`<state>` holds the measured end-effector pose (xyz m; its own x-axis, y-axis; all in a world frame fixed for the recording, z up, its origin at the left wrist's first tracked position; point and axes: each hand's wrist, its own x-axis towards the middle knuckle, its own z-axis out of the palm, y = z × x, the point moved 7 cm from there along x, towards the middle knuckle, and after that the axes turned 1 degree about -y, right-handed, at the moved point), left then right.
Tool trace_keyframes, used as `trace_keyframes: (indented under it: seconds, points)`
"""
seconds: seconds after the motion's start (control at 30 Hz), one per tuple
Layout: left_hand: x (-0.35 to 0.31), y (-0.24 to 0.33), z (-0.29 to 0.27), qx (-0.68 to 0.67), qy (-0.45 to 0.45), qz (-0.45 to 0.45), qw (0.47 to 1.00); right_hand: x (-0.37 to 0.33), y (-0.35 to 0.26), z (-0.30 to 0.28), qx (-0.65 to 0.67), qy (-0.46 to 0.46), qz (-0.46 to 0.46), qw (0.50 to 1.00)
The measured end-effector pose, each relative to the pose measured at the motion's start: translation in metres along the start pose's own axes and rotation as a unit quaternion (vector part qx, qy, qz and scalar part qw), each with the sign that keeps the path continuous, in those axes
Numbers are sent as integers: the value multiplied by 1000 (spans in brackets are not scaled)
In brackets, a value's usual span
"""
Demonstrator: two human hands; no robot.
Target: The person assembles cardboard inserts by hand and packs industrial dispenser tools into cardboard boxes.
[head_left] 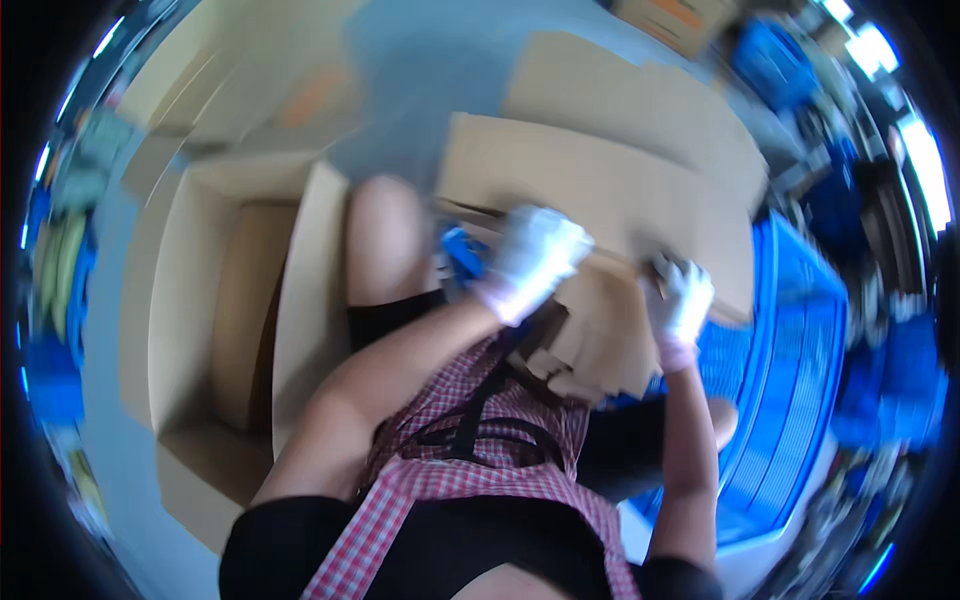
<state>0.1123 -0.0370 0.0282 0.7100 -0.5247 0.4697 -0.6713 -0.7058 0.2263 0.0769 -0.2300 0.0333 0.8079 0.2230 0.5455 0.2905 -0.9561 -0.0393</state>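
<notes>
My left hand (540, 252), in a white glove, is closed over the near edge of a large cardboard box flap (600, 180). Motion blur hides what its fingers hold, if anything. Beside its wrist is a blue object (464, 254) whose kind I cannot make out. My right hand (682, 302), also gloved, has its fingers bent in at the flap's lower right part, and what they grip is unclear. Between both hands, brown cardboard pieces (610, 325) with ragged lower edges lie over my lap.
Left of my knee stands an open cardboard box (165, 320) with a brown piece (245, 310) inside. A blue plastic crate (800, 370) is close by my right arm. Another cardboard sheet (620, 95) spreads beyond the flap. Blurred shelves and blue bins (775, 65) line the surroundings.
</notes>
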Motion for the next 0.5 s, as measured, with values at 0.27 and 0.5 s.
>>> trace_keyframes:
  seconds: [0.27,0.5]
  points:
    - [29,51,38,-12,118,-4,993,119,133,76,62,-245,-37,967]
    - [-2,-84,23,-332,239,-234,882,135,104,106,276,-529,38,801]
